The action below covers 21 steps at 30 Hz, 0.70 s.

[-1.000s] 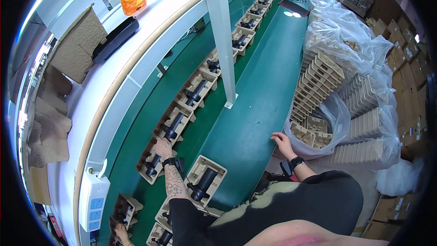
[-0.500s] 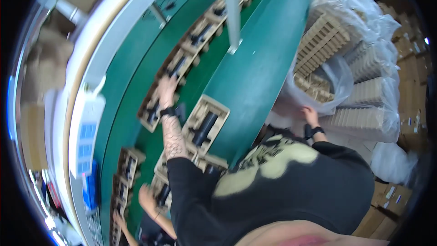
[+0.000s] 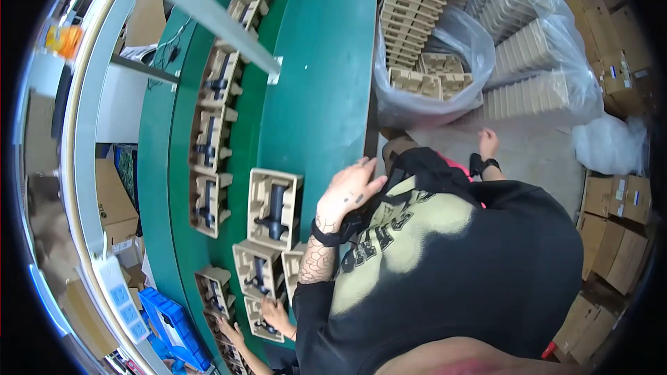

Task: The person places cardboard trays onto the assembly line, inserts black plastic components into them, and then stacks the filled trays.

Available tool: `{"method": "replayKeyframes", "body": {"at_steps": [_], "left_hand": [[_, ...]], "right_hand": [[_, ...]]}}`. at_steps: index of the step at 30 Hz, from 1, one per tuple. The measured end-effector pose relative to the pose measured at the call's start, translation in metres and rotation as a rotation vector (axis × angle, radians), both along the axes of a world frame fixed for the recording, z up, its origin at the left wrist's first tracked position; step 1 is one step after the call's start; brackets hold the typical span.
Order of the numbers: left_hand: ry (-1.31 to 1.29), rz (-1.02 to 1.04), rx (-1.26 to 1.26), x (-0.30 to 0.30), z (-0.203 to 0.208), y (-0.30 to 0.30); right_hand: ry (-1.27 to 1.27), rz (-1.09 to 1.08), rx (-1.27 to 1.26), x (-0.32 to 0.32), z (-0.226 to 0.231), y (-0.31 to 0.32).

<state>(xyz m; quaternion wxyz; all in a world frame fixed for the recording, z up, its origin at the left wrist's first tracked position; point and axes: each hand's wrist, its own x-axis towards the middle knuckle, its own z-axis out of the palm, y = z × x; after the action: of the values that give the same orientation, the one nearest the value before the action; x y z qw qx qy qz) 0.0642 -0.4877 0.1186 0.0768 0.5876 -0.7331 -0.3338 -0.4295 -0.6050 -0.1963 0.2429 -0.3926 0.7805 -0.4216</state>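
Note:
My left hand (image 3: 349,189) is over the right edge of the green bench, close to my body. Its fingers are stretched out and it holds nothing. To its left sits a tan moulded-pulp tray (image 3: 254,187) with a black cylindrical part (image 3: 276,212) lying in it. More such trays stand just below, one of them a filled tray (image 3: 240,258). My right hand (image 3: 488,142) hangs out to the right above the floor, fingers curled in, with nothing visible in them. A black band sits on each wrist.
A row of filled trays (image 3: 226,121) runs along the green conveyor (image 3: 246,132) on the left. A co-worker's hands (image 3: 276,316) are among the lower trays. A grey post (image 3: 208,17) rises from the bench. Stacked pulp trays (image 3: 417,10) stand in plastic bags at upper right; cartons (image 3: 615,219) line the right.
My left hand has left the tray row on the conveyor and come back to the bench's right edge. The view has turned. My right hand is still out to the side, fingers more curled.

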Motion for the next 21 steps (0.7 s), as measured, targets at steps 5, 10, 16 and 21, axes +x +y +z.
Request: {"method": "replayKeyframes", "body": {"at_steps": [5, 10, 16, 21], "left_hand": [[0.053, 0.102, 0.093, -0.045, -0.040, -0.100], [-0.026, 0.340, 0.172, -0.062, -0.079, -0.132], [0.015, 0.644, 0.364, -0.076, -0.090, -0.091], [0.110, 0.789, 0.600, -0.097, -0.107, -0.009]], "right_hand": [[-0.150, 0.553, 0.000, 0.081, 0.049, -0.196], [0.298, 0.984, 0.319, 0.125, 0.043, -0.315], [0.514, 1.318, 0.609, 0.172, -0.013, -0.294], [0.327, 1.375, 0.716, 0.168, -0.056, -0.307]]}}
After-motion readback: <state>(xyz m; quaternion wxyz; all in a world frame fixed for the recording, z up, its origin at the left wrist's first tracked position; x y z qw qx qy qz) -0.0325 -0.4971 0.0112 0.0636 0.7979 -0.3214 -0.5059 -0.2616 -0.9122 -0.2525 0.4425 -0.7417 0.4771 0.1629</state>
